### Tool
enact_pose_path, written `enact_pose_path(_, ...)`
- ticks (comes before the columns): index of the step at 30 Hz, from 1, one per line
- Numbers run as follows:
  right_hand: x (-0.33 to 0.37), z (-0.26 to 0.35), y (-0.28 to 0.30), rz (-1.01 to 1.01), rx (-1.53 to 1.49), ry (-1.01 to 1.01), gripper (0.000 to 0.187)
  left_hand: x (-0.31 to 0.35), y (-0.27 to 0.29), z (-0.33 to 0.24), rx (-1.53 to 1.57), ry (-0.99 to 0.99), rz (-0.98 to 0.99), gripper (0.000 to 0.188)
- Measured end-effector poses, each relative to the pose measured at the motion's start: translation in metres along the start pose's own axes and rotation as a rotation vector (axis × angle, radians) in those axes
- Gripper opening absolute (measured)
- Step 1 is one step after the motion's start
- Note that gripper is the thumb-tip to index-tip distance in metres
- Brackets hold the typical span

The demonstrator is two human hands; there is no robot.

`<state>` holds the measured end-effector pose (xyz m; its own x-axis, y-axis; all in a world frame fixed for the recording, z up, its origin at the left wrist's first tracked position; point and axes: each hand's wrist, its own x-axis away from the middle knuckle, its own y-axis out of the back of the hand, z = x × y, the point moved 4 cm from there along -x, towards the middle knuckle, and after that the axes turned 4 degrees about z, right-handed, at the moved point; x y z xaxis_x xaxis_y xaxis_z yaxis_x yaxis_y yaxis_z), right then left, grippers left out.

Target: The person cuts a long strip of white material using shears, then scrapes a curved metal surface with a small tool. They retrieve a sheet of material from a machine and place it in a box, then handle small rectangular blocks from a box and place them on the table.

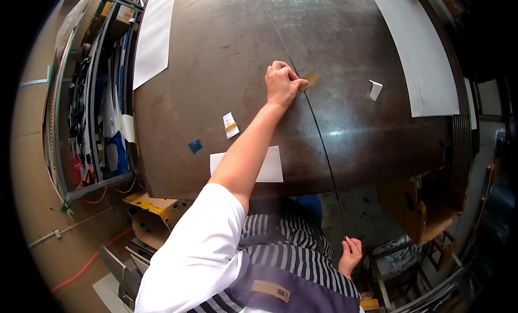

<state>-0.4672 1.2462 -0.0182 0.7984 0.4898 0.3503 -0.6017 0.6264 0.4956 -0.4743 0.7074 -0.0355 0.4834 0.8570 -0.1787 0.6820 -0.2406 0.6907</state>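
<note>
My left hand [281, 86] reaches far over the dark table [216, 54], its fingers closed on a small yellowish, see-through flat piece [310, 80]. That piece lies at a thin black cord [318, 130], which runs lengthwise over the table and down past its near edge. Below that edge, at the lower right, my right hand [350, 254] pinches the cord's thin near end. Whether my left fingers also grip the cord is hidden. Under my left forearm lies a white sheet [274, 164], partly covered by the arm.
Left of my arm lie a folded white slip with a yellow band [230, 125] and a blue square [195, 146]. A folded white piece [375, 90] is at right. Long white sheets [154, 40] [426, 59] line both sides. A metal rack [97, 97] stands left; a cardboard box [440, 205] sits lower right.
</note>
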Motion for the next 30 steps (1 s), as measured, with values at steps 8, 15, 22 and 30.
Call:
enact_pose_path(8, -0.005, 0.006, 0.003, -0.015, 0.021, 0.010, 0.019, 0.032, -0.010, -0.016, -0.053, -0.070, 0.082, 0.026)
enact_pose_path(15, -0.004, -0.005, 0.010, -0.008, 0.009, -0.037, 0.020, -0.004, -0.008, 0.010, -0.046, -0.002, -0.017, 0.028)
enact_pose_path(22, -0.005, 0.002, 0.020, -0.029, 0.055, -0.017, 0.019, 0.019, -0.002, -0.004, -0.023, -0.108, -0.036, 0.025)
enact_pose_path(30, -0.001, -0.012, 0.022, -0.108, 0.009, -0.060, 0.018, 0.069, -0.008, -0.032, -0.008, -0.154, 0.045, 0.029)
